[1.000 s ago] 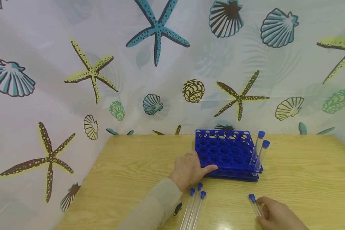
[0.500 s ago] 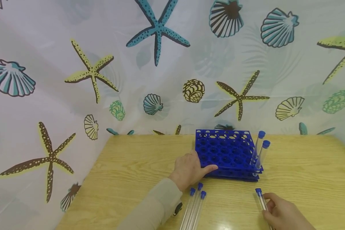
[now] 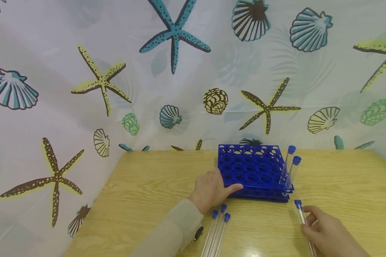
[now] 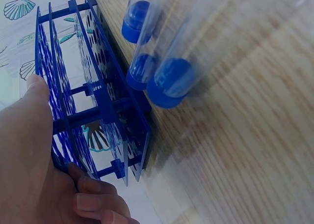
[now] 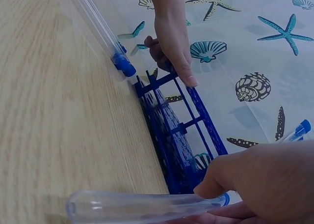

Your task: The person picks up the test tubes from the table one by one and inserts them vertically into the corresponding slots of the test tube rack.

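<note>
Head view: the right grip [image 3: 328,228] pinches one blue-capped test tube [image 3: 301,217], tilted. The left grip [image 3: 209,189] holds the left end of the blue test-tube rack [image 3: 257,188]; nearer than this grip, three capped tubes [image 3: 217,232] lie on the worktop [image 3: 141,200]. I judge the step is handling this tube with the rack steadied; next move would call for lifting it upright.

Light wood-grain table [image 3: 154,178] w/ blue rack [image 3: 251,172] standing nr far edge; 3 blue-capped tubes [image 3: 217,232] lie side by side in front.
</note>
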Demonstrator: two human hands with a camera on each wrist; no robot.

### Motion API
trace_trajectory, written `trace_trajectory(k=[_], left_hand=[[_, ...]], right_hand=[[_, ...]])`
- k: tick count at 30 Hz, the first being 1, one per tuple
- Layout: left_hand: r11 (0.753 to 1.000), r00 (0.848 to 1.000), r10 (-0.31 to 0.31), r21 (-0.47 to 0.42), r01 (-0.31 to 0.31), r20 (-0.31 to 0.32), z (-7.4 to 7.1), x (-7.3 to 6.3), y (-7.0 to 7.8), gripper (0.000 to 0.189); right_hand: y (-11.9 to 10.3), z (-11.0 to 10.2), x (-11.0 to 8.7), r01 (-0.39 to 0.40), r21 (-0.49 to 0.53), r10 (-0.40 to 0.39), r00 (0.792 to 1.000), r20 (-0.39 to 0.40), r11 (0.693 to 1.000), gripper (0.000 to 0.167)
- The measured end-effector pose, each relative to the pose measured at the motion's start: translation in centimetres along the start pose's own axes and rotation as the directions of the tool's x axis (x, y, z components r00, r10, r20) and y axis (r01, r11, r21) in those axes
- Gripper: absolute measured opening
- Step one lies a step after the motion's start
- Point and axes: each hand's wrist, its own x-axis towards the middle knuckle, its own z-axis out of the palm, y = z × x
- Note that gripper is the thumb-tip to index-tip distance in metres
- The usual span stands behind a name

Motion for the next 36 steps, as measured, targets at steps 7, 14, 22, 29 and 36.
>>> trace_trajectory(k=[7, 14, 22, 29, 36], left_hand=[[1.0, 1.0, -0.005, -0.018, 0.005, 0.006, 0.0, 0.0, -0.1, 0.087], [1.0, 1.0, -0.004, -0.016, 0.004, 0.007, -0.1, 0.0, -0.1, 0.086], [1.0, 1.0, 0.003, -0.019, -0.003, 0.001, -0.1, -0.1, -0.1, 0.084], [1.0, 1.0, -0.001, -0.031, 0.001, 0.0, 0.0, -0.1, -0.1, 0.084], [1.0, 1.0, 0.007, -0.031, -0.007, -0.006, 0.0, -0.1, -0.2, 0.083]], right_hand=[[-0.4, -1.3, 0.2, -0.033, 0.015, 0.033, 0.999, 0.01, 0.999, 0.051], [-0.4, -2.4, 0.3, 0.038, 0.019, -0.037, 0.996, -0.076, 0.999, 0.053], [-1.0, -3.7, 0.5, 0.122, 0.035, -0.115, 0.981, -0.159, 0.992, 0.052], [-1.8, -4.8, 1.1, 0.16, 0.004, -0.155, 0.967, -0.203, 0.987, 0.051], [-2.0, -5.3, 1.8, 0.196, -0.037, -0.199, 0.955, -0.222, 0.98, 0.049]])
